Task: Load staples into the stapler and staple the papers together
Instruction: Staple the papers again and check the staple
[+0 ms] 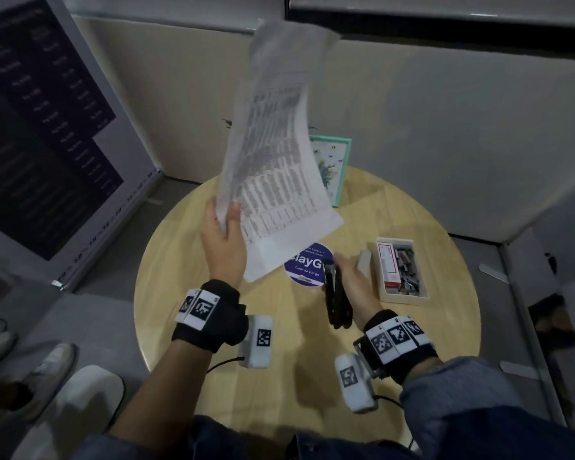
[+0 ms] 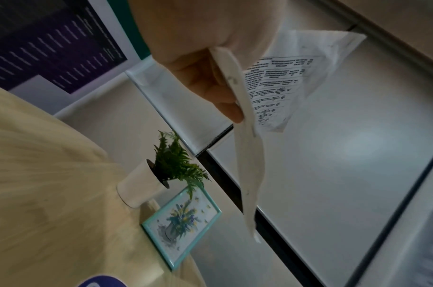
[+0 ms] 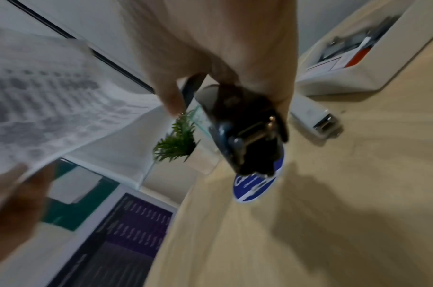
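Note:
My left hand (image 1: 224,240) pinches a set of printed papers (image 1: 273,154) by their lower left edge and holds them upright above the round wooden table (image 1: 213,327). In the left wrist view the thumb (image 2: 225,101) presses on the papers (image 2: 279,81), whose edge curves downward. My right hand (image 1: 349,287) grips a black stapler (image 1: 336,300) lengthwise just above the table, to the right of the papers. The right wrist view shows the stapler's (image 3: 249,132) rear hinge end, with the fingers (image 3: 168,97) curled round its body. The papers (image 3: 45,112) lie at the left there.
A white tray (image 1: 402,297) holding a staple box (image 1: 389,267) and loose staples sits at the right of the table. A small white object (image 1: 364,263) lies beside it. A blue round sticker (image 1: 307,267), a framed flower picture (image 1: 334,167) and a potted fern (image 2: 171,167) stand further back.

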